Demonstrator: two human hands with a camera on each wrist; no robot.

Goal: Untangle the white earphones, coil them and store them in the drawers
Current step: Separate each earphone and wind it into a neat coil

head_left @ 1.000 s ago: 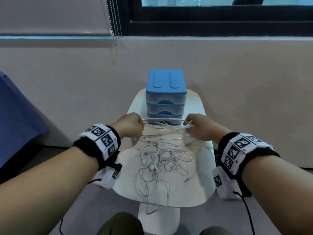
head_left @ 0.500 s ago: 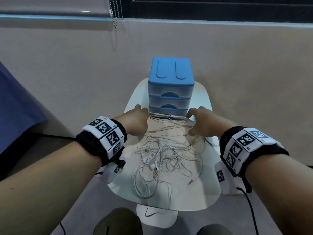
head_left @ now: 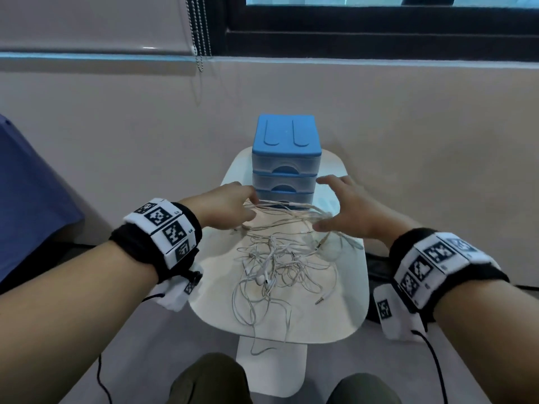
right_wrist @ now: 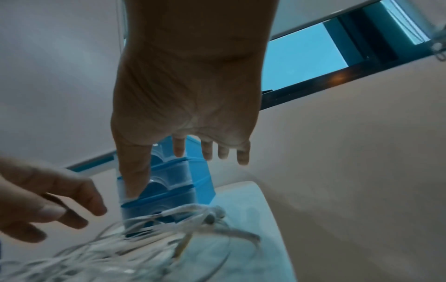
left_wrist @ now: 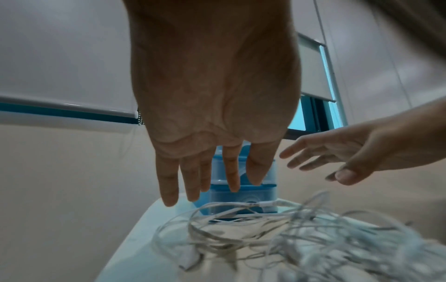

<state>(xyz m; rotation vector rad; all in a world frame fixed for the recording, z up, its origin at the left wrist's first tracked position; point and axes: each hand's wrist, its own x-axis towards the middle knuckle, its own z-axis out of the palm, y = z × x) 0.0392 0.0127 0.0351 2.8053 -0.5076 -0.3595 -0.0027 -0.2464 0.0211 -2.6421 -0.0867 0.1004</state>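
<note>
- Earphones (head_left: 280,266), a white tangle of thin cords, lie in the middle of a small white table (head_left: 350,287); a few strands run across just in front of the drawers (head_left: 285,164), and one loop hangs over the near edge.
- Behind the table a beige wall rises to a dark window frame (head_left: 379,39); a roller blind (head_left: 87,21) with a bead chain hangs at the upper left, and something blue (head_left: 29,199) stands at the far left.
- Left hand (head_left: 224,208) hovers over the far left of the tangle, fingers straight and slightly spread, gripping nothing; whether the fingertips brush the cords I cannot tell.
- Drawers, a blue three-tier unit, stand at the table's far end, all three closed.
- Right hand (head_left: 347,211) hovers over the far right strands, fingers spread wide, thumb low near the cords, holding nothing.
</note>
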